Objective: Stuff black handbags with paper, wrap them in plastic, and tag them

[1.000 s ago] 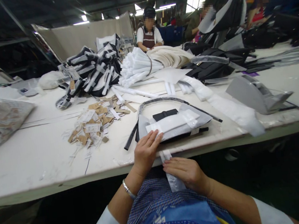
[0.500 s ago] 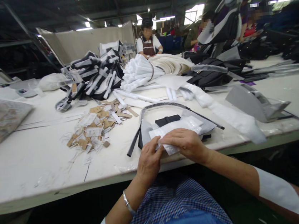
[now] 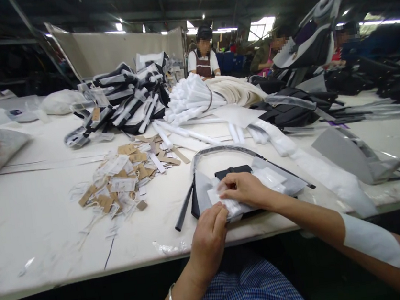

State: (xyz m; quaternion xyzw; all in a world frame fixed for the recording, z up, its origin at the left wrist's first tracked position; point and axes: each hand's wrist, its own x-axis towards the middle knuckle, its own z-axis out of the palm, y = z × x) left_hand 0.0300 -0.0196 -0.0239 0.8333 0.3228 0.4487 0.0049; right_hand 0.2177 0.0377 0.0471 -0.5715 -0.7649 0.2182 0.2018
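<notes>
A black handbag (image 3: pixel 194 207) lies flat at the table's near edge, its strap (image 3: pixel 218 150) arched away from me under clear wrapping. Grey-white sheets (image 3: pixel 290 183) and thin white wrapping (image 3: pixel 233 207) cover most of the bag; a black flap piece (image 3: pixel 232 171) shows at the top. My left hand (image 3: pixel 209 233) is closed, fingers together at the wrapping's near left edge. Pinched over the middle of the wrapping, my right hand (image 3: pixel 246 190) has thumb and fingertips closed on it. The fingers partly hide what they grip.
Loose paper tags (image 3: pixel 123 178) are heaped to the left. Behind lie white padded rolls (image 3: pixel 187 98) and a pile of wrapped black straps (image 3: pixel 125 96). Right of the bag are a long white padding strip (image 3: pixel 333 178) and a grey sheet piece (image 3: pixel 345 152). A co-worker (image 3: pixel 204 58) stands across the table.
My right hand has risen a little and now pinches the wrapping, while my left has shifted to its near edge. The view has tilted, so the bag sits lower and slightly right.
</notes>
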